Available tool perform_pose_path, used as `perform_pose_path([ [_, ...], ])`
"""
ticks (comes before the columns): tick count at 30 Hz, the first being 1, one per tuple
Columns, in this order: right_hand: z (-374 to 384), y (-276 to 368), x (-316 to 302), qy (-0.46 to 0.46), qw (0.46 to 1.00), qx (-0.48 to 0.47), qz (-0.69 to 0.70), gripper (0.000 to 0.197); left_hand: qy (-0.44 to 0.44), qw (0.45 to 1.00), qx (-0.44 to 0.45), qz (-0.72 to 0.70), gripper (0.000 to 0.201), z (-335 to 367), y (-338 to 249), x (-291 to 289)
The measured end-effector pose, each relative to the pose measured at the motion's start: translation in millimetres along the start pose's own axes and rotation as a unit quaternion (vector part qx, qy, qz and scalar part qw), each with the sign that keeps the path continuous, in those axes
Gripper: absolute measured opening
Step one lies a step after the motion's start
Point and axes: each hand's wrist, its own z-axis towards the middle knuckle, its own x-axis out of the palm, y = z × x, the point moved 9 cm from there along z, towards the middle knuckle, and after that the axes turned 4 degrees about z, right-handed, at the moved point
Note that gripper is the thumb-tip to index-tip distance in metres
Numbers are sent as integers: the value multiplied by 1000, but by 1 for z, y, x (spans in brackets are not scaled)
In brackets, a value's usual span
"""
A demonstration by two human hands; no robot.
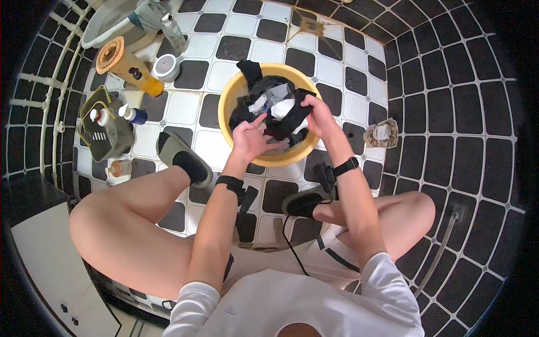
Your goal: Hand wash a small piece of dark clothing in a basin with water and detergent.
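Note:
In front of my feet a round yellow basin [224, 115] stands on the tiled floor. A heap of clothes lies in it, mostly black, with a white piece [282, 109] and a grey piece [279, 92] among them. One black end hangs over the far rim. My right hand [321, 117] is closed on a black garment [296, 117] at the basin's right side. Over the near left part of the heap, my left hand [252, 139] has its fingers spread, palm turned inward. Its fingertips are close to the dark cloth; whether they touch it is hard to see.
To the left stand an orange pump bottle [147, 83], a white-lidded tub [167, 68], a blue pump bottle [133, 115] and a grey basket [115, 135]. A clear pump bottle [174, 35] and a grey tub [104, 28] are farther back. A floor drain [312, 26] lies beyond the basin.

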Motion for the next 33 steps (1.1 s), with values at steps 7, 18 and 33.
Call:
perform_pose_path([
  [7, 9, -22, -17, 6, 999, 31, 30, 28, -92, 995, -40, -22, 60, 12, 26, -13],
  [18, 17, 14, -60, -188, 925, -244, -224, 11, -422, 870, 236, 93, 34, 5, -30, -109],
  [33, 29, 26, -89, -210, 923, -206, -248, 22, -179, 976, -19, 125, 54, 30, 10, -26],
])
